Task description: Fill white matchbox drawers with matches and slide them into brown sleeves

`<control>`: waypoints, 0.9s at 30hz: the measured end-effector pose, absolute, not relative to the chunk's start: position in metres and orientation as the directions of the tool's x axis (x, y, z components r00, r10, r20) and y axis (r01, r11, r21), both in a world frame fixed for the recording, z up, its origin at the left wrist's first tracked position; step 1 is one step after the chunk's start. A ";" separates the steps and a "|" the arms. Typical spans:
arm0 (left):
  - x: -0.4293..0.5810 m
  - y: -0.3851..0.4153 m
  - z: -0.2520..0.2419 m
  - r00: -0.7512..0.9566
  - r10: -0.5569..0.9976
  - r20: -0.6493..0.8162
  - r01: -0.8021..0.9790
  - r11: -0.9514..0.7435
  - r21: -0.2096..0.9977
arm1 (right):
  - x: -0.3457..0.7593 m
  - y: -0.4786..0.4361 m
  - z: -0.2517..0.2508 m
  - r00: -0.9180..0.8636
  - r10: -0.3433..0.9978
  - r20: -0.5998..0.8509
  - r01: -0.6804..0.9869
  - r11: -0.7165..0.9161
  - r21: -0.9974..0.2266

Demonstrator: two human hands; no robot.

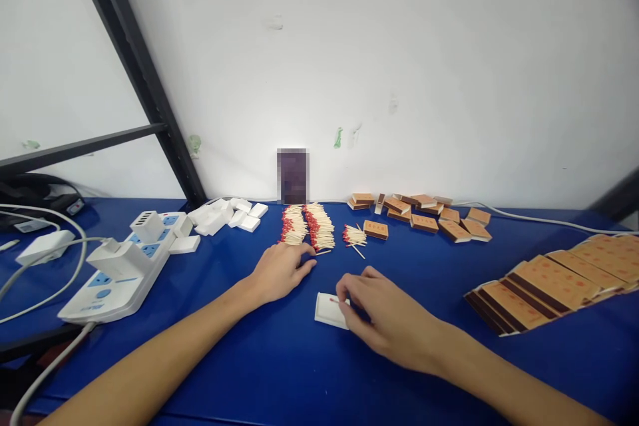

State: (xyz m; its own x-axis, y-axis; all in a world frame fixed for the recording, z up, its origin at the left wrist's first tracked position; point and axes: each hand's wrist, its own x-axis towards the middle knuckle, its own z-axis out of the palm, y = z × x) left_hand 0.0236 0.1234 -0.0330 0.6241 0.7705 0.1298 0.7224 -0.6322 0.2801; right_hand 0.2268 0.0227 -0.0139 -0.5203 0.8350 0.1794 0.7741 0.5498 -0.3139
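My left hand (282, 273) rests on the blue table just in front of two rows of red-tipped matches (319, 227). Its thumb and forefinger are apart, with a loose match (323, 253) lying beside the fingertips. Over a small white matchbox tray (327, 311), the thumb and forefinger of my right hand (382, 313) pinch a match (333, 300), red head to the left. My fingers hide the tray's right end. A smaller heap of matches (354, 235) lies beyond my right hand, beside a closed matchbox (376, 229).
Several finished matchboxes (424, 221) are piled by the wall. Flat orange matchbox sleeves (549, 283) lie overlapping at the right. White trays (222, 214) sit at the back left, near a power strip (127, 286) with plugs and cables. A dark metal frame (144, 80) leans at the left.
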 end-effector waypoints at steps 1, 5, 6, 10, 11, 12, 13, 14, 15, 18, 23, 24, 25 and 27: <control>0.025 0.124 -0.032 0.606 0.786 0.121 0.733 -0.611 0.300 | 0.223 0.019 -0.014 -0.519 0.840 0.157 0.773 0.540 -0.332; 0.026 0.121 -0.027 0.598 0.796 0.092 0.721 -0.584 0.373 | 0.226 0.020 -0.019 -0.482 0.864 0.148 0.788 0.501 -0.358; 0.026 0.118 -0.025 0.621 0.780 0.078 0.692 -0.593 0.412 | 0.229 0.023 -0.020 -0.466 0.869 0.167 0.789 0.493 -0.367; 0.022 0.101 -0.013 0.757 0.652 0.037 0.491 -0.606 0.626 | 0.241 0.038 -0.025 -0.374 0.888 0.268 0.798 0.456 -0.394; 0.022 0.095 -0.010 0.784 0.619 0.040 0.450 -0.612 0.651 | 0.243 0.042 -0.027 -0.352 0.892 0.283 0.806 0.442 -0.393; 0.022 0.091 -0.008 0.807 0.589 0.045 0.422 -0.628 0.654 | 0.245 0.046 -0.029 -0.334 0.897 0.288 0.813 0.429 -0.394; 0.022 0.087 -0.006 0.826 0.562 0.049 0.406 -0.652 0.640 | 0.247 0.049 -0.031 -0.320 0.903 0.286 0.817 0.416 -0.399; 0.023 0.084 -0.006 0.839 0.542 0.051 0.402 -0.680 0.614 | 0.248 0.052 -0.033 -0.312 0.908 0.278 0.817 0.406 -0.409; 0.023 0.082 -0.007 0.846 0.530 0.053 0.405 -0.706 0.580 | 0.250 0.054 -0.034 -0.310 0.913 0.266 0.815 0.399 -0.420; 0.024 0.087 -0.011 0.831 0.548 0.096 0.449 -0.763 0.465 | 0.253 0.057 -0.036 -0.305 0.925 0.228 0.829 0.376 -0.415; 0.010 0.119 -0.011 0.793 0.565 0.227 0.531 -0.825 0.195 | 0.258 0.061 -0.040 -0.179 0.965 0.192 0.944 0.223 -0.241; 0.005 0.126 -0.009 0.785 0.573 0.237 0.552 -0.820 0.152 | 0.259 0.063 -0.041 -0.153 0.972 0.178 0.958 0.191 -0.216; -0.001 0.133 -0.007 0.776 0.583 0.242 0.573 -0.811 0.117 | 0.259 0.065 -0.043 -0.130 0.978 0.162 0.967 0.161 -0.197; -0.013 0.144 -0.002 0.761 0.613 0.212 0.608 -0.788 0.099 | 0.258 0.071 -0.045 -0.085 0.988 0.131 0.980 0.107 -0.168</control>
